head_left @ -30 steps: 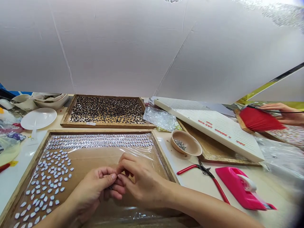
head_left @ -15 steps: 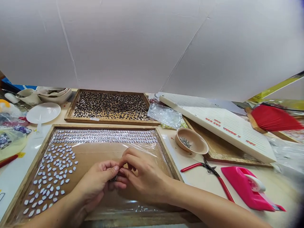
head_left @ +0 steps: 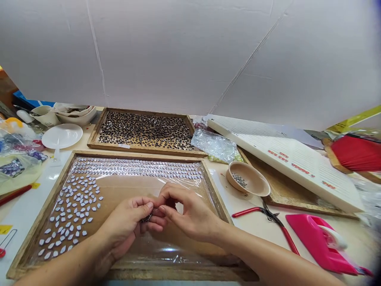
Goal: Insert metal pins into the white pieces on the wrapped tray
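Observation:
Over the wooden-framed tray (head_left: 218,190) my two hands meet fingertip to fingertip. My left hand (head_left: 131,222) is curled, palm up, around some small dark metal pieces (head_left: 146,218), its thumb pressed toward the forefinger. My right hand (head_left: 187,212) is closed in a pinch beside the left fingertips; whatever lies between its thumb and finger is too small to make out. In the tray, small pale leaf-shaped pieces (head_left: 79,198) lie scattered at the left, and rows of small pale pieces (head_left: 137,167) line the far side under clear film.
Behind stands another framed tray (head_left: 145,129) of dark pieces. To the right are a beige bowl (head_left: 253,180) of small metal bits, red-handled pliers (head_left: 269,216), a pink tape dispenser (head_left: 315,242) and a white foam board (head_left: 285,159). A white plate (head_left: 62,136) sits at left.
The whole view has shifted, so things appear slightly further right. My right fingers have drawn a little apart from the left thumb, and the dark pieces in my left hand show more.

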`<state>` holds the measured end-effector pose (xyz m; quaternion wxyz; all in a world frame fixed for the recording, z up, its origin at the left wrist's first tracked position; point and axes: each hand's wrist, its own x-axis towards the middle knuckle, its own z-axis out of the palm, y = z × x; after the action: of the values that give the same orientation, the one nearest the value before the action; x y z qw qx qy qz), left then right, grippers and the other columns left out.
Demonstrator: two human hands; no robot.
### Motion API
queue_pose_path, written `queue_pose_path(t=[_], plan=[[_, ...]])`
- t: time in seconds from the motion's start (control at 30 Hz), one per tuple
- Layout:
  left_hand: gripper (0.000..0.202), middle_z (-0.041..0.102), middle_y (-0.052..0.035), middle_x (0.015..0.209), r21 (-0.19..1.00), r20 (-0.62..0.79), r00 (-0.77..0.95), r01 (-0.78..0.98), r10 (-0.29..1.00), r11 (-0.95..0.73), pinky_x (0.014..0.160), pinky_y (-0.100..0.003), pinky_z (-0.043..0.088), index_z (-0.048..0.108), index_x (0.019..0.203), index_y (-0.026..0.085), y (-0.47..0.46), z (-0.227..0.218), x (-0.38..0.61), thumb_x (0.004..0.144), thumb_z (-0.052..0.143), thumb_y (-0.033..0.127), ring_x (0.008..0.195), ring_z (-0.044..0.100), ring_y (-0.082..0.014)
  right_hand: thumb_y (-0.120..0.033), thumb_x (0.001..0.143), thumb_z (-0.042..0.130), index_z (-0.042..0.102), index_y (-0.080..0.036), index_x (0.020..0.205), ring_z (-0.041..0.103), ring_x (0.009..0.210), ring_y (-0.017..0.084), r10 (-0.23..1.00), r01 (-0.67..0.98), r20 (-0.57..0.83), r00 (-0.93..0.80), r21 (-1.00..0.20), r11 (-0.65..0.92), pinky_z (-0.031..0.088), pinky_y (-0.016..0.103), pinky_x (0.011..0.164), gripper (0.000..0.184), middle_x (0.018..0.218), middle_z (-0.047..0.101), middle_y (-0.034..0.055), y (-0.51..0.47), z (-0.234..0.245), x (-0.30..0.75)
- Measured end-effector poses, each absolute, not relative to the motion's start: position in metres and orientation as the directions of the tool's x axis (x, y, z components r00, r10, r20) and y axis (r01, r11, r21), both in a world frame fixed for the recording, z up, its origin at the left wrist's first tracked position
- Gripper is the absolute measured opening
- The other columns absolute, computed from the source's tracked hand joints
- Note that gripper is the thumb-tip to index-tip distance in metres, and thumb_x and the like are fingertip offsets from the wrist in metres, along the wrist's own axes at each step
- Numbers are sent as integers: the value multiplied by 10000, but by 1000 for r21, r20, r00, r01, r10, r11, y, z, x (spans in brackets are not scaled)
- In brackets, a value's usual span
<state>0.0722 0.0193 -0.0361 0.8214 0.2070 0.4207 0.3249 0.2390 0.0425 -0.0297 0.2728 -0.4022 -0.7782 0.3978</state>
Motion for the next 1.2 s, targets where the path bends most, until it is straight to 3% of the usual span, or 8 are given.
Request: queue_pose_path(t=[0.13,0.33,0.6,1.2], plan=[[106,661,-77,757,607,-601,395,-341,695,718,628,-232,481,602,775,103,19,-37,72,772,605,208,645,617,-115,-130,771,492,535,-164,702,488,617,110,850,429,184,-493,-799,421,412,241,559,88,692,543,16,59,-27,262],[123,662,-75,777,622,-611,390,-302,689,722,625,-221,485,591,783,111,19,-37,71,787,592,234,653,618,-109,-146,762,502,553,-171,694,504,635,130,927,677,253,-276,-634,374,402,259,572,89,703,557,22,97,-53,305],[143,660,-73,784,629,-613,399,-275,682,727,624,-219,483,586,805,112,20,-40,71,795,586,255,655,615,-108,-122,792,498,594,-164,757,505,747,162,871,757,337,-357,-442,482,421,308,684,111,812,534,54,115,-80,313],[179,655,-66,773,632,-594,433,-270,678,727,611,-214,477,588,800,104,19,-42,71,791,593,282,647,608,-102,-128,794,493,597,-169,744,517,741,170,843,767,379,-381,-380,517,438,304,671,123,805,542,61,120,-93,312]])
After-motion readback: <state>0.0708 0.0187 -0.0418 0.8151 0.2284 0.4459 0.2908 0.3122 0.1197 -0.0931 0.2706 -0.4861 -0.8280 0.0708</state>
